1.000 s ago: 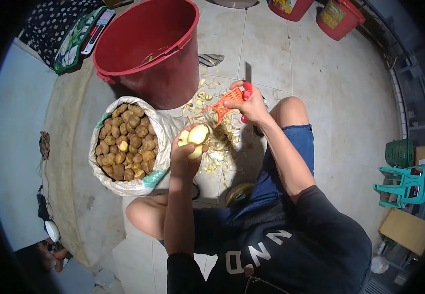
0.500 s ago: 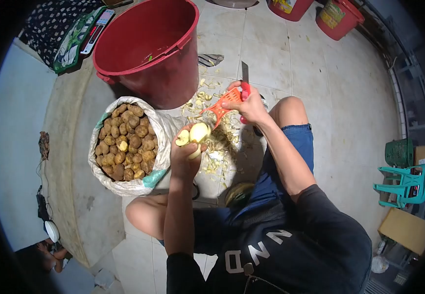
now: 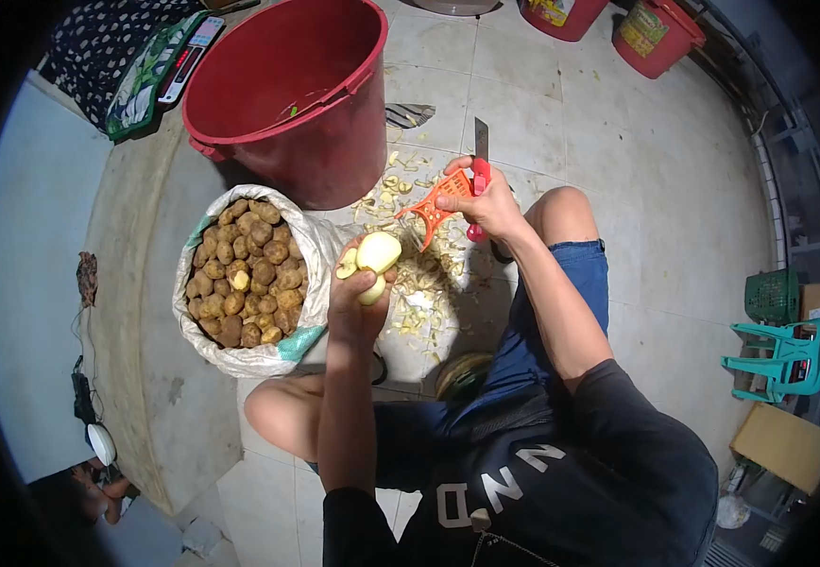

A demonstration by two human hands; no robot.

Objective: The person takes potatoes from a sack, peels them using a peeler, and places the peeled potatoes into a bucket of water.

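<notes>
person in a black short-sleeved shirt with white letters (image 3: 500, 487) and blue shorts (image 3: 571, 293) sits with bent knees spread apart. between the knees, the left hand (image 3: 355, 304) is curled around a small cluster of smooth, pale-yellow peeled potatoes (image 3: 379, 252), its thumb lying across them. beside it, the right hand (image 3: 497, 208) is closed around two tools: an orange perforated plastic peeler (image 3: 450, 196), whose forked end lies near the potatoes, and a red-handled knife with a broad metal blade (image 3: 482, 140), pointing away from the body. beneath both hands, thin yellowish peelings (image 3: 416, 326) are scattered on the pale tiled floor (image 3: 665, 227). just left of the left hand stands a white woven sack with green patches (image 3: 325, 269), its rim rolled back, filled with round brown unpeeled potatoes (image 3: 249, 260). beyond the sack stands a large dark-red plastic bucket (image 3: 330, 161). farther off are two smaller red buckets with yellow labels (image 3: 654, 42), and well to the right, a teal plastic stool (image 3: 800, 354).
</notes>
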